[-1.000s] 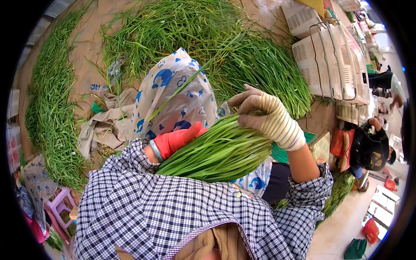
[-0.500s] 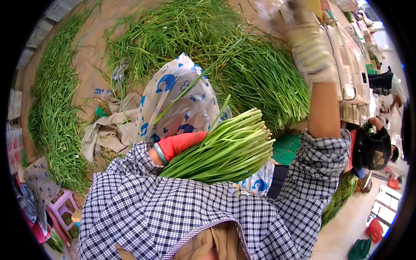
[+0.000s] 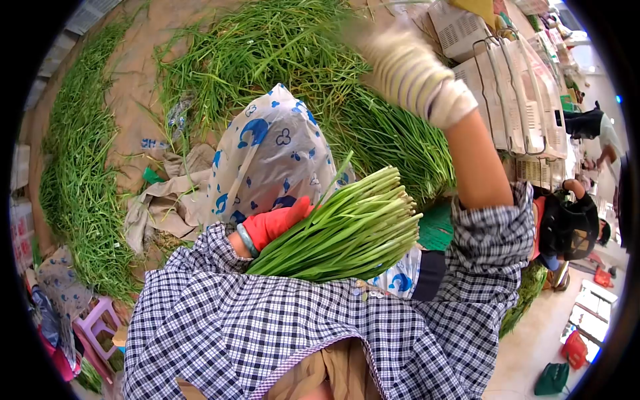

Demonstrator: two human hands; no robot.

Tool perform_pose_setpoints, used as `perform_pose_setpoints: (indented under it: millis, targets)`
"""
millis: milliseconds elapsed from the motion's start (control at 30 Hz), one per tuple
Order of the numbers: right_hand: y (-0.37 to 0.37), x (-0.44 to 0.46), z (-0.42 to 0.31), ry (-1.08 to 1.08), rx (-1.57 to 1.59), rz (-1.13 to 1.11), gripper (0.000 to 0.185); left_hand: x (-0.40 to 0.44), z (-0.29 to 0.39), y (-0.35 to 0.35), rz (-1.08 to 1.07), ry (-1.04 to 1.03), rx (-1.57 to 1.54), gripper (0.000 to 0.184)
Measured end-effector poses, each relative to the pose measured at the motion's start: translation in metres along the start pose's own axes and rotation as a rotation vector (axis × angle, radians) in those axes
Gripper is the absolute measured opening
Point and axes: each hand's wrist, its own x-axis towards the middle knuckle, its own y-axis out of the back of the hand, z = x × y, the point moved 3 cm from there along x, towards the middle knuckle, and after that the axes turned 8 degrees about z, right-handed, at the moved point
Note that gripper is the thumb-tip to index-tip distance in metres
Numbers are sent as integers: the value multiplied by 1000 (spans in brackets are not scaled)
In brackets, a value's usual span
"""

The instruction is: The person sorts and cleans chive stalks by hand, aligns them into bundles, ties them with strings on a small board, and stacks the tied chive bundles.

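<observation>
Red-gloved, the left hand (image 3: 273,223) is wrapped around the leafy part of a bundle of green stalks (image 3: 340,230); the thumb is seen above, while the fingers are hidden beneath the leaves. The bundle is held slantwise in front of a checked shirt (image 3: 240,313), with its pale ends turned to the right and its leaves gathered close to the left forearm. A grey-green bracelet (image 3: 247,240) is worn at the left wrist.

The right hand (image 3: 400,63), covered by a striped glove, is stretched out well apart from the bundle, toward a loose heap of greens (image 3: 267,53). Its fingers are blurred, so whether they are clenched, released or touching the heap cannot be told. Below that hand, straighter stalks (image 3: 413,147) are spread side by side.

Beyond the left hand, a translucent plastic sheet (image 3: 273,147) printed with blue whales is peaked upright, and a brown cloth (image 3: 167,197) is crumpled just beside it. Farther left, a long strip of greens (image 3: 77,160) is strewn along the floor, near a purple stool (image 3: 100,327). On the right, pale crates (image 3: 497,100) are grouped; past them, a person in black (image 3: 570,223) is seen.
</observation>
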Motion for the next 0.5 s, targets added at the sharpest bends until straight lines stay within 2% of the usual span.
perform_pose_setpoints:
  millis: [33, 67, 100, 133, 167, 200, 233, 267, 300, 367, 400, 433, 467, 500]
  targets:
    - [-15, -17, -11, 194, 329, -134, 49, 0, 2, 0, 13, -36, 90, 87]
    - [-10, -30, -35, 339, 401, -379, 42, 0, 1, 0, 5, -31, 86, 87]
    - [-39, -60, -67, 508, 408, -605, 30, 1, -4, 0, 1, 9, 36, 91]
    - [-57, -68, -69, 498, 312, -725, 22, 2, -6, 1, 7, 43, -9, 94]
    - [-48, -64, -61, 368, 350, -718, 21, -1, -2, -8, 87, 65, -38, 101]
    - [-34, -57, -48, 236, 386, -709, 20, -2, -4, -7, 77, 86, -34, 101]
    - [-26, -50, -31, 346, 293, -499, 19, -4, -4, -3, 40, 24, -38, 100]
    - [9, -45, -10, 231, 484, -196, 24, -3, -4, 1, 3, -37, -40, 100]
    - [20, -38, 9, 203, 482, -195, 24, 5, -10, 6, -52, -90, 7, 104]
    - [33, -18, 65, -162, 511, 74, 35, 9, -21, 16, -95, -83, -15, 105]
    - [34, -26, 75, -264, 507, 141, 38, 8, -23, 20, -120, -98, -51, 107]
    - [35, -34, 85, -367, 509, 212, 42, 1, -28, 23, -8, -89, -128, 98]
    - [34, -49, 87, -322, 347, 227, 39, 0, -20, 19, -20, -71, -118, 98]
    - [32, -67, 87, -275, 187, 236, 37, -3, -9, 13, 69, -6, -56, 93]
